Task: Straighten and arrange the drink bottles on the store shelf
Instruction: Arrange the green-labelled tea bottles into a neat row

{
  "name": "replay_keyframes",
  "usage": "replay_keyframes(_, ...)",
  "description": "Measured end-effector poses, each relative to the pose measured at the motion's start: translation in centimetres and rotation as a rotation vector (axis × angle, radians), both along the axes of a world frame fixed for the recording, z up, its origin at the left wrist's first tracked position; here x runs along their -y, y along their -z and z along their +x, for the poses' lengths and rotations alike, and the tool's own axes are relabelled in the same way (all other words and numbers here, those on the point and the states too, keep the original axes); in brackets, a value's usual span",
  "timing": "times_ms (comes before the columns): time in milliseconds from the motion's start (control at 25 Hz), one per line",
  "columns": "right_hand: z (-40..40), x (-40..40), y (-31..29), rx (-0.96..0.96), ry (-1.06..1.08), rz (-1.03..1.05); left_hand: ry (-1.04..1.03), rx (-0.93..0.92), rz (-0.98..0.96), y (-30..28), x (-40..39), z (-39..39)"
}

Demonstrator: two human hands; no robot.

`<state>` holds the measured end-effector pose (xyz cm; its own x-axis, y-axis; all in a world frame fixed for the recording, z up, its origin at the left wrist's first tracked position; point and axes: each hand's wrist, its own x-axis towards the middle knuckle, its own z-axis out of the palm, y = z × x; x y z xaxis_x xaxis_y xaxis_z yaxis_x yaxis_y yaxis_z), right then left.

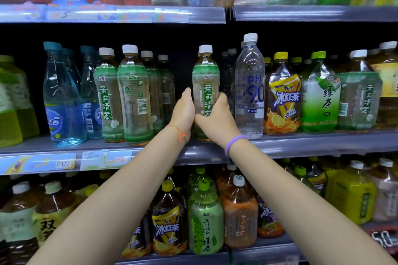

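A green-labelled jasmine tea bottle (205, 79) with a white cap stands upright at the front of the middle shelf (301, 142). My left hand (183, 112) grips its left side and my right hand (217, 118) grips its lower right side, fingers wrapped behind it. To the left, past a dark gap, stand more jasmine tea bottles (107, 97); one of them (134, 97) shows its barcode side to the front. A clear water bottle (249, 86) marked 9.0 stands just right of the held bottle.
Blue water bottles (62, 97) stand at the shelf's left. Big iced tea (282, 97) and green tea bottles (318, 94) fill the right. The shelf below holds several large bottles (204, 219); the shelf above (112, 14) holds red and pale bottles. Price tags (64, 163) line the edge.
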<state>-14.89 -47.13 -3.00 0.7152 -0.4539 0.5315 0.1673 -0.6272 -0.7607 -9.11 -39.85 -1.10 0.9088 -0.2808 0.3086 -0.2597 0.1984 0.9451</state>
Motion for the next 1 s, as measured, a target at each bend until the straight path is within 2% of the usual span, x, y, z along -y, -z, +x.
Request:
replay_keyframes(40,-0.2,-1.1,0.1,0.106,0.034,-0.073,-0.123,0.126,-0.006,0.1,-1.2,0.1)
replay_keyframes(120,-0.6,-3.1,0.2,0.352,0.099,-0.235,-0.370,0.534,-0.052,0.5,-4.4,-0.3)
replay_keyframes(200,-0.1,-4.8,0.0,0.534,0.155,-0.383,-0.622,0.929,0.010,1.1,-7.5,-0.7)
replay_keyframes(240,0.5,-5.8,-0.1,0.567,0.137,-0.420,-0.739,1.031,0.084,1.2,-9.0,-0.4)
replay_keyframes(320,1.8,-7.5,-0.3,0.475,0.006,-0.381,-0.854,1.013,0.221,1.7,-10.7,0.8)
replay_keyframes(400,2.9,-9.2,-0.5,0.238,-0.141,-0.271,-0.797,0.845,0.285,2.1,-12.2,1.9)
replay_keyframes(480,3.8,-10.1,-0.5,0.082,-0.215,-0.188,-0.739,0.780,0.294,2.3,-13.3,2.7)
replay_keyframes(720,4.6,-10.4,-1.1,-0.037,-0.223,-0.156,-0.904,0.942,0.469,1.3,-14.9,4.5)
replay_keyframes(840,4.6,-10.7,-1.2,-0.086,-0.174,-0.219,-0.835,0.967,0.523,1.3,-15.5,5.4)
replay_keyframes(1000,4.8,-11.5,-1.0,-0.082,-0.127,-0.237,-0.703,0.972,0.439,1.4,-16.2,6.5)
